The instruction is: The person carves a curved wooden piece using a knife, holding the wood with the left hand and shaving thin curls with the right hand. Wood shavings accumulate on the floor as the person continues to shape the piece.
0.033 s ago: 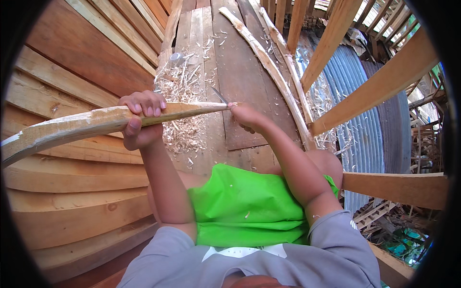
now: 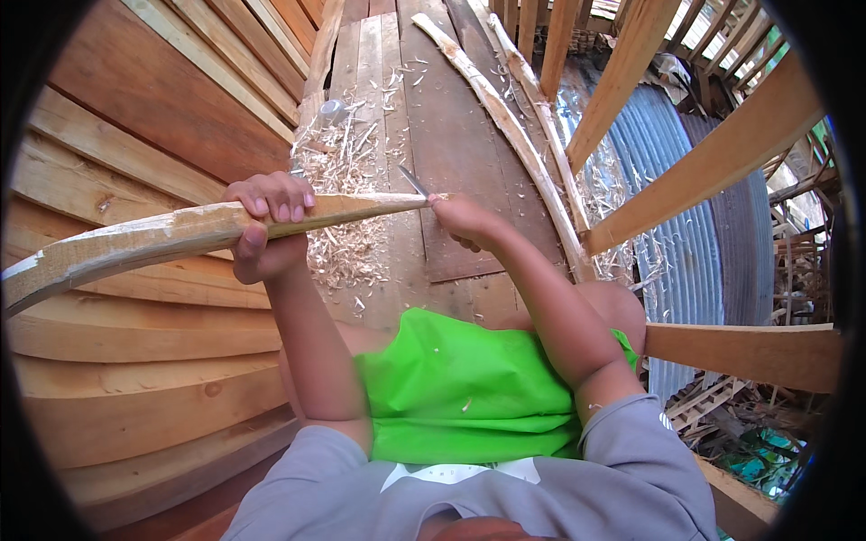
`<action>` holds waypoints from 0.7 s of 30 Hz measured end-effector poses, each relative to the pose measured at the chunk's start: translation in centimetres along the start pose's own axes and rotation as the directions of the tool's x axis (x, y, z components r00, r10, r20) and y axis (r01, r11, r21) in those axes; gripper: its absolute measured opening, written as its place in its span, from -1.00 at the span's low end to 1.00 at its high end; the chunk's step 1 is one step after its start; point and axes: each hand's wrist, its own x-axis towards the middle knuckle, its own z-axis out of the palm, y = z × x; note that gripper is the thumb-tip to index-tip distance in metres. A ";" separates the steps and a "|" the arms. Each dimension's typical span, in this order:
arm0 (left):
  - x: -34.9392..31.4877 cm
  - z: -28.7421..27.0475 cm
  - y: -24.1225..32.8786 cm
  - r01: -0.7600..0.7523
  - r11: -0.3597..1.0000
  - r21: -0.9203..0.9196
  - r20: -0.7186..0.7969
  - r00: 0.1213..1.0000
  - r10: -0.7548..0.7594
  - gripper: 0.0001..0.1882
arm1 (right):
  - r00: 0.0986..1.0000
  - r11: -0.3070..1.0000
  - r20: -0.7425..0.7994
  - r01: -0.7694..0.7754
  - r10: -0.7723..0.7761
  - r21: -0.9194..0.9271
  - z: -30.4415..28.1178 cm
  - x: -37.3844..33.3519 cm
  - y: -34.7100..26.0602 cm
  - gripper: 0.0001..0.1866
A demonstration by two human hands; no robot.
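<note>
My left hand (image 2: 268,225) is wrapped round a long, curved wooden pole (image 2: 162,228), whose pale surface is stripped of bark. The pole runs from the left edge across my front and tapers to a thin tip on the right. At that tip my right hand (image 2: 457,219) is closed round a knife, its handle hidden in the fist. The narrow knife blade (image 2: 413,180) points up and to the left, just beyond the tapered end. A bright green cloth (image 2: 469,379) covers my lap, with a few wood chips on it.
Wood shavings (image 2: 347,243) litter the plank floor (image 2: 460,90), with a small clear cup (image 2: 332,112) among them. Two peeled poles (image 2: 505,117) lie along the right side. Wooden rails (image 2: 704,167) and corrugated metal sheets (image 2: 667,225) are beyond. A board wall (image 2: 153,352) stands at left.
</note>
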 end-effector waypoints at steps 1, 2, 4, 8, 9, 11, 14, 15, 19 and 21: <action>-0.2 -0.3 0.3 0.005 1.000 -0.007 0.043 0.999 -0.005 -0.78 | 0.999 0.995 -0.037 -0.002 -0.001 -0.105 0.6 -1.1 -1.0 -0.56; -0.3 -0.6 0.5 0.011 1.000 -0.015 0.085 0.996 -0.010 -0.77 | 0.997 0.978 -0.074 -0.008 -0.007 -0.208 1.1 -1.5 -1.6 -0.57; -0.1 -0.5 0.4 0.015 0.999 -0.034 0.141 0.990 -0.010 -0.75 | 0.994 0.998 0.095 -0.047 0.051 -0.053 -0.6 -0.9 -0.4 -0.58; -0.2 -0.3 0.2 -0.030 0.999 0.017 0.070 0.997 0.029 -0.70 | 0.998 0.998 0.045 -0.044 0.047 -0.054 -0.6 -0.8 -0.1 -0.58; -0.6 0.2 0.3 -0.037 0.998 0.056 0.004 0.999 0.037 -0.68 | 0.998 0.998 0.050 -0.044 0.046 -0.046 -0.2 -1.1 -0.5 -0.58; -0.9 1.1 -0.5 -0.119 0.986 0.115 -0.218 0.966 0.142 -0.65 | 0.997 0.999 0.062 -0.043 0.045 -0.032 0.5 -1.6 -1.2 -0.57; -1.0 1.2 -0.9 -0.149 0.950 0.273 -0.326 0.915 0.237 -0.62 | 0.998 0.999 -0.064 -0.011 0.008 -0.050 -0.5 -0.3 0.7 -0.54; -0.7 0.9 -0.8 -0.138 0.923 0.360 -0.280 0.927 0.247 -0.62 | 0.995 0.994 -0.090 -0.058 0.050 -0.089 -0.4 -0.2 0.4 -0.51; -0.1 0.8 0.7 0.060 0.949 0.310 -0.282 0.959 0.031 -0.61 | 0.997 0.992 -0.067 -0.035 0.028 -0.119 0.7 -1.4 -1.0 -0.51; 0.8 3.0 1.2 0.234 0.952 0.197 -0.479 0.870 -0.115 -0.60 | 0.992 0.991 -0.127 0.010 -0.028 -0.136 0.9 -1.8 -1.2 -0.51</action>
